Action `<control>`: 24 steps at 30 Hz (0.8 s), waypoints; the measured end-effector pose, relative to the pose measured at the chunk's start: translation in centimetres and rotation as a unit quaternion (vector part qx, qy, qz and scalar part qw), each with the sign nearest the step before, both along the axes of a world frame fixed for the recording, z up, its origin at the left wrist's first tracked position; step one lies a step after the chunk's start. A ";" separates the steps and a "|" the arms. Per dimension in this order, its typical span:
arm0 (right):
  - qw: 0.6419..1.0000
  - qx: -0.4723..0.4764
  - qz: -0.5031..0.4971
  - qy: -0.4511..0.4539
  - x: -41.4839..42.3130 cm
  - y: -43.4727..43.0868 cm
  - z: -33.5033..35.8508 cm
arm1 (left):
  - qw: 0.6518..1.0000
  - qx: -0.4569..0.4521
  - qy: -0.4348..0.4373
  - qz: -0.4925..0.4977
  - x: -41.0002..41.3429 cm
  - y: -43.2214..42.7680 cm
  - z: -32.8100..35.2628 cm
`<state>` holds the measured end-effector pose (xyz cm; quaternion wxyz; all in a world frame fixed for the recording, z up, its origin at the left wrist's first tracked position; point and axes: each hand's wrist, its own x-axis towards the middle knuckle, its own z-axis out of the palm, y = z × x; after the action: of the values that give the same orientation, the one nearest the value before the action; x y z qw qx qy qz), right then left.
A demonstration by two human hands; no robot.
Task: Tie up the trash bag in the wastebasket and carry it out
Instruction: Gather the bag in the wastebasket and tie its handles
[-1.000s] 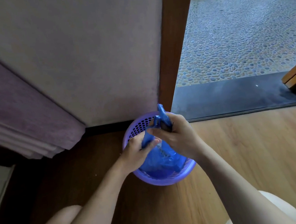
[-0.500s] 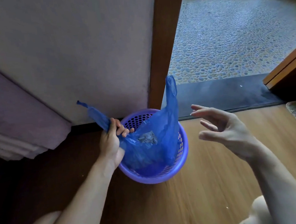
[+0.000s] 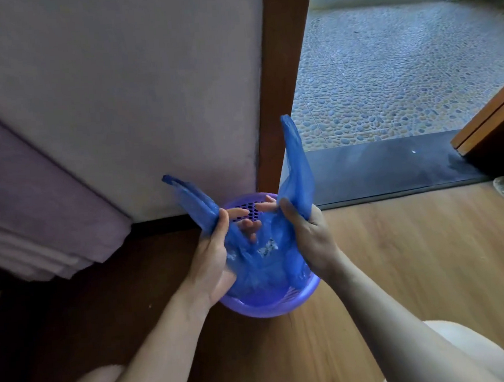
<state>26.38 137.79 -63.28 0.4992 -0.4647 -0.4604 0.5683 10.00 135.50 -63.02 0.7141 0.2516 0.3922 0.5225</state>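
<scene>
A blue plastic trash bag (image 3: 262,267) sits inside a round purple perforated wastebasket (image 3: 270,306) on the wooden floor, against the wall by a door frame. My left hand (image 3: 212,253) grips the bag's left handle, whose end sticks out up and to the left. My right hand (image 3: 306,234) grips the right handle, whose end stands upright above the fist. Both hands are over the basket's mouth, close together. Some pale scraps show through the bag's film.
A brown wooden door frame (image 3: 282,84) rises just behind the basket. A dark threshold (image 3: 392,166) and pebbled floor (image 3: 400,70) lie beyond the doorway at right. Folded purple fabric (image 3: 37,211) hangs at left. A wooden door edge (image 3: 490,120) stands at far right.
My right hand, open and apart from the bag half a second ago, has closed on the right handle. My left hand kept its handle and moved nearer the basket's middle.
</scene>
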 end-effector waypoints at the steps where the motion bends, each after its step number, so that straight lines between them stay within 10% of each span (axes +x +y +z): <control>1: 0.999 -0.015 0.004 0.038 -0.1 0.0 0.1 | 1.000 0.013 0.018 -0.015 -0.2 -0.2 -0.4; 7: 0.980 -0.070 -0.111 0.146 -1.5 0.3 -0.4 | 0.953 0.124 0.266 -0.076 -0.3 -2.4 -3.2; 17: 0.977 -0.119 -0.137 0.114 -1.6 0.8 0.3 | 0.994 0.022 0.067 0.084 0.4 -0.8 -2.1; 24: 0.947 -0.136 -0.184 0.225 -1.5 1.0 0.8 | 0.975 0.011 0.210 -0.067 -1.5 -2.9 -3.8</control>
<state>24.89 138.77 -62.48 0.6176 -0.4648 -0.1615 0.6135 8.52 132.56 -66.79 0.6466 0.3893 0.5097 0.4131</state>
